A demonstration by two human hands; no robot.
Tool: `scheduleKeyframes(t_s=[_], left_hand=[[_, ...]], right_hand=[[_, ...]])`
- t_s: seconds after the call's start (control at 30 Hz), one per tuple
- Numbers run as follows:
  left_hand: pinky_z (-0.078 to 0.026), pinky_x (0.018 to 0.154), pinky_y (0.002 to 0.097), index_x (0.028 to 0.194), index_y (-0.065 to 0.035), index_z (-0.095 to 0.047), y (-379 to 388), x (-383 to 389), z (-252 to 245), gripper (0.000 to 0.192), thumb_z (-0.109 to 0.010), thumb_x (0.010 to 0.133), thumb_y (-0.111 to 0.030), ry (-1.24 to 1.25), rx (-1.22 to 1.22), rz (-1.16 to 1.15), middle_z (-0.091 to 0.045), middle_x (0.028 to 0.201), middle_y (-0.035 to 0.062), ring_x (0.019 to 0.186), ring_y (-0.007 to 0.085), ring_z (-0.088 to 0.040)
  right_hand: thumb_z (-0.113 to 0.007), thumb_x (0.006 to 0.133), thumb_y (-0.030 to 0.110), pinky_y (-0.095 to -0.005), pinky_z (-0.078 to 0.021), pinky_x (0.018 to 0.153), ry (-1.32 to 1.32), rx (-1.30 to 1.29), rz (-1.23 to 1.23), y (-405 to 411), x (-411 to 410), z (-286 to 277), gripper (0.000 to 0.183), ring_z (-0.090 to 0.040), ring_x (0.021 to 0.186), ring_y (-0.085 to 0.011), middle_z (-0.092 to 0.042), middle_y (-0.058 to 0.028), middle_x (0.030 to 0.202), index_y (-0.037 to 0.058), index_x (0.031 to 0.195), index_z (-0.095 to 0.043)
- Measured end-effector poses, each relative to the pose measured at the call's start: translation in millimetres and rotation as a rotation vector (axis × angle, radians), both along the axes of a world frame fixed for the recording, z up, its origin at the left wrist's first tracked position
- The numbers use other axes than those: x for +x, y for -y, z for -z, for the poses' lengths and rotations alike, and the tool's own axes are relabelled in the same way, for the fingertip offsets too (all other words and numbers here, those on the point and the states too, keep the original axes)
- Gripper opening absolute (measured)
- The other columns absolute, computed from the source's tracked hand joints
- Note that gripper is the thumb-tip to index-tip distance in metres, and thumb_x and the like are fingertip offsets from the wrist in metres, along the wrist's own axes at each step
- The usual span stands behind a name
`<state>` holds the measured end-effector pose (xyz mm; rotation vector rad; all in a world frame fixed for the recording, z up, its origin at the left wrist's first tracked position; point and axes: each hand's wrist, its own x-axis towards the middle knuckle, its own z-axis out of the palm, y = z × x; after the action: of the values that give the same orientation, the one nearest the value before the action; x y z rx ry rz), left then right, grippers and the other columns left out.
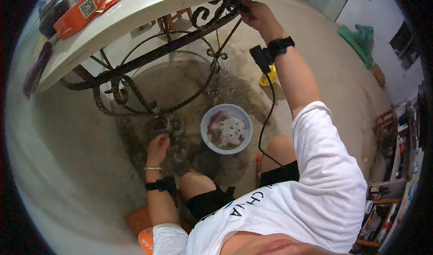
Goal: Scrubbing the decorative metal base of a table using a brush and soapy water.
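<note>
My right hand is raised to the underside of a white tabletop. Its fingers close around a dark object against the black scrolled-iron table frame; whether that is a cloth, a brush or part of the frame is unclear. Lower down, my left hand has curled fingers beside the lower scrollwork, above dark, wet-looking floor. Blur hides whether anything is in it. A pale basin of foamy water stands between my hands and knees, with reddish cloth-like material in it.
A yellow container stands on the floor below my right forearm, where a black cable hangs from a wrist device. An orange box lies on the tabletop. Shelves line the right side; green sheeting leans by the wall.
</note>
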<state>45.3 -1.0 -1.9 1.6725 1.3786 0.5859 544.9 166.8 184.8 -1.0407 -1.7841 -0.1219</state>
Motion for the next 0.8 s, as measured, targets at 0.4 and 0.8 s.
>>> scheduleKeyframes(t_s=[0.4,0.8], left_hand=[[-0.046,0.059,0.0276,0.109,-0.0002,-0.055,-12.5,-10.6,31.6,0.034,-0.056,0.084,-0.023,0.017,-0.058,-0.016,-0.061,0.078,0.0065,0.067,0.0135,-0.057],[-0.045,0.060,0.0290,0.110,0.0014,-0.053,-5.6,-13.7,20.2,0.035,-0.057,0.084,-0.022,0.016,-0.026,-0.031,-0.060,0.074,0.0065,0.064,0.0142,-0.056]], right_hand=[[-0.050,0.087,0.017,-0.0204,-0.0305,0.044,-0.171,-0.238,-0.008,39.2,-21.9,-24.4,0.018,-0.044,0.054,-0.0084,-0.054,-0.0009,0.072,0.0026,0.093,-0.058],[-0.049,0.085,0.025,-0.0238,-0.0321,0.040,-0.299,-0.470,0.303,96.2,-36.8,-76.1,0.022,-0.041,0.047,-0.0077,-0.051,-0.0021,0.062,0.0062,0.077,-0.057]])
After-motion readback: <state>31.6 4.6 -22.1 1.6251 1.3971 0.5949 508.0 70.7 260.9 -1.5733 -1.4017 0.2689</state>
